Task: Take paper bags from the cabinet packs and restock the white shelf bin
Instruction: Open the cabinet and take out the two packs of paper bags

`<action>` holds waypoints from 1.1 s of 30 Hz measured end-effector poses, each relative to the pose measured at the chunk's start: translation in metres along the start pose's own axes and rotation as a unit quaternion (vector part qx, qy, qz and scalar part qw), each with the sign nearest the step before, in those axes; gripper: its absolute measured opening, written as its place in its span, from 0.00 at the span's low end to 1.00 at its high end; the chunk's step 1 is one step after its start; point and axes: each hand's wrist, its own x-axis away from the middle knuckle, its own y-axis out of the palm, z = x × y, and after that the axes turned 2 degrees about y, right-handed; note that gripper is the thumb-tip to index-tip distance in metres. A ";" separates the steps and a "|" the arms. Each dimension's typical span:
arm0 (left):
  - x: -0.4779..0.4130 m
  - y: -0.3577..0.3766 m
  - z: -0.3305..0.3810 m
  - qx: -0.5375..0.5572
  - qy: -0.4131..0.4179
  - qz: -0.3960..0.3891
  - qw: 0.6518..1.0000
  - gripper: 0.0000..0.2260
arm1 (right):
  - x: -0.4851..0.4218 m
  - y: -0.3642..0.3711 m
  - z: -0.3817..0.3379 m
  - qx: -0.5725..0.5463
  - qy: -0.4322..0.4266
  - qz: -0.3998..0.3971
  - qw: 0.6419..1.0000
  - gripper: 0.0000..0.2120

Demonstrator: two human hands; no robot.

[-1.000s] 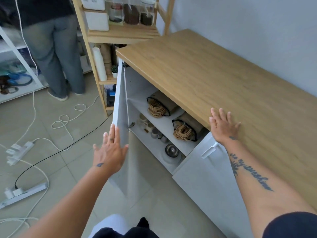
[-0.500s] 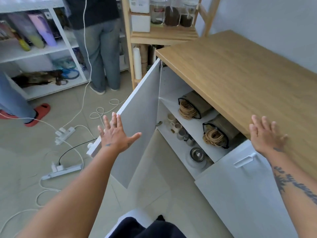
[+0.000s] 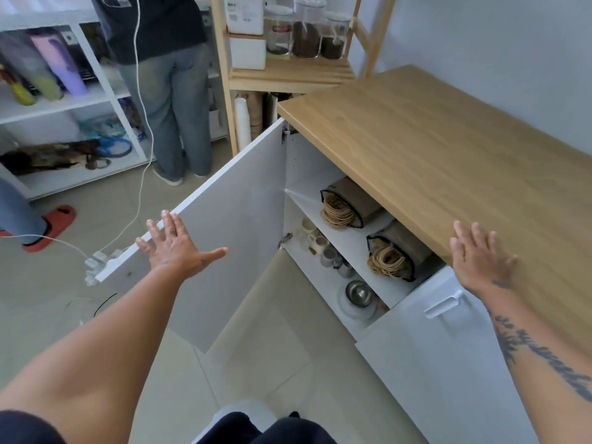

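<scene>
The white cabinet's left door (image 3: 237, 219) stands wide open. On its upper inner shelf lie two packs of brown paper bags, twine handles facing out: one pack (image 3: 347, 203) at the back, a second pack (image 3: 395, 254) nearer me. My left hand (image 3: 174, 246) is spread flat against the open door near its top edge, holding nothing. My right hand (image 3: 479, 259) rests flat, fingers apart, on the front edge of the wooden countertop (image 3: 448, 149). A white bin (image 3: 248, 52) sits on the wooden shelf unit beyond the cabinet.
Cups (image 3: 318, 243) and a steel bowl (image 3: 358, 293) fill the lower cabinet shelf. The right door (image 3: 442, 357) is closed. Glass jars (image 3: 306, 30) stand beside the bin. A person (image 3: 163, 78) stands at a white rack (image 3: 64, 104). Cables and power strips (image 3: 99, 261) lie on the tiled floor.
The left door has swung much further open under my left hand. My view has shifted left and back. My right hand stays on the countertop edge.
</scene>
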 end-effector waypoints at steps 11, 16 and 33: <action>-0.014 0.030 0.053 0.011 0.156 -0.034 0.987 0.50 | -0.001 0.002 -0.005 -0.013 0.026 0.000 1.000 0.24; -0.035 0.032 0.076 0.055 0.281 -0.153 0.946 0.43 | 0.011 0.006 -0.029 -0.034 0.109 -0.001 0.993 0.24; -0.147 0.014 0.095 -0.017 0.430 -0.231 0.873 0.35 | 0.066 0.046 -0.134 -0.151 0.237 0.025 0.959 0.27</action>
